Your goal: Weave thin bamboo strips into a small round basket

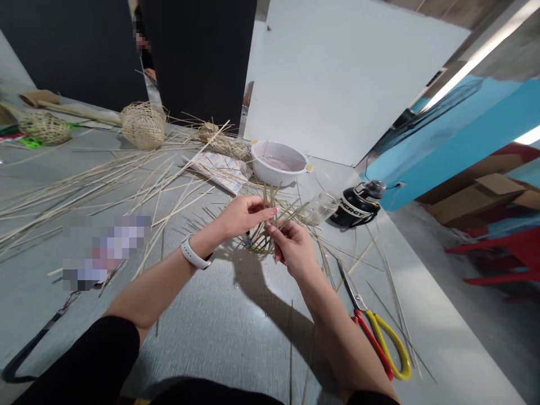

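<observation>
I have the small woven bundle of pale cane strips (pixel 259 239) in the middle of my view, held just above the grey desk (pixel 219 332) between both hands. It is an open, loose lattice, rounded low down, with stiff strip ends splaying out of it. Its long axis stands roughly upright, and the ends fan upward and out to left and right.

The left hand (pixel 242 216), with a white wristband (pixel 194 252), reaches in from the near left. Its fingers (pixel 265 212) are pinched almost closed on the upper strips. The right hand (pixel 293 250) reaches in from the near right, its fingers (pixel 276 232) curled in and gripping the strips from the other side.

A glass jar (pixel 323 207) lies just beyond, to the right. Farther off sits a white bowl (pixel 278 163), and red-and-yellow-handled scissors (pixel 375 343) lie at the near right.
</observation>
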Action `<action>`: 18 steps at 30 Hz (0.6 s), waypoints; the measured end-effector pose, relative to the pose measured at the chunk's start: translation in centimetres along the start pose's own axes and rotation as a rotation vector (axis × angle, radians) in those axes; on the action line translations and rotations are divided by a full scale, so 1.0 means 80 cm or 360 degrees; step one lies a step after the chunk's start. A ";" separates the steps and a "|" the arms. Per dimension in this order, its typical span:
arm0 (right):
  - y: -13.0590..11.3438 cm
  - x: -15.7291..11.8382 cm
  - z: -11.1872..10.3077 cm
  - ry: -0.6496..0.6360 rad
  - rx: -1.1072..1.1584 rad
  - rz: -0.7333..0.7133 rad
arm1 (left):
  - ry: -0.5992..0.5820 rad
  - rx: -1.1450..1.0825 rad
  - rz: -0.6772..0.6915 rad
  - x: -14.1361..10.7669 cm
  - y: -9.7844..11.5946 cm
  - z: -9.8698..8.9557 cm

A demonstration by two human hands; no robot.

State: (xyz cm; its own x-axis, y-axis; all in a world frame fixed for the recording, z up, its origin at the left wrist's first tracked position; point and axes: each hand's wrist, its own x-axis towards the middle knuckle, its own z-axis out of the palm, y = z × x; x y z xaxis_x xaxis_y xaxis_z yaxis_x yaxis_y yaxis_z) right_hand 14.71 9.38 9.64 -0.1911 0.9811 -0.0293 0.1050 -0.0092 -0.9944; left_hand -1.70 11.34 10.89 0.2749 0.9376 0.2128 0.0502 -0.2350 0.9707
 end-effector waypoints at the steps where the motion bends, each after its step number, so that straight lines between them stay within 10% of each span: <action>1: 0.000 0.001 -0.003 0.0023 0.0005 -0.0014 | -0.0043 0.0054 -0.0005 0.000 0.000 -0.004; 18: -0.001 0.011 -0.026 -0.0049 0.0063 -0.0083 | -0.0314 0.0297 -0.0168 0.001 -0.009 -0.019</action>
State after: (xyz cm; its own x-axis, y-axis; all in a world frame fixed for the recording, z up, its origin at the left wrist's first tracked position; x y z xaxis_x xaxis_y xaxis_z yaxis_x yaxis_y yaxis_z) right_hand 16.61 10.61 9.90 -0.2255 0.9740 0.0204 0.0555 0.0337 -0.9979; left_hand -3.18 11.95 10.36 0.4394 0.8957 0.0682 0.2593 -0.1992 0.9450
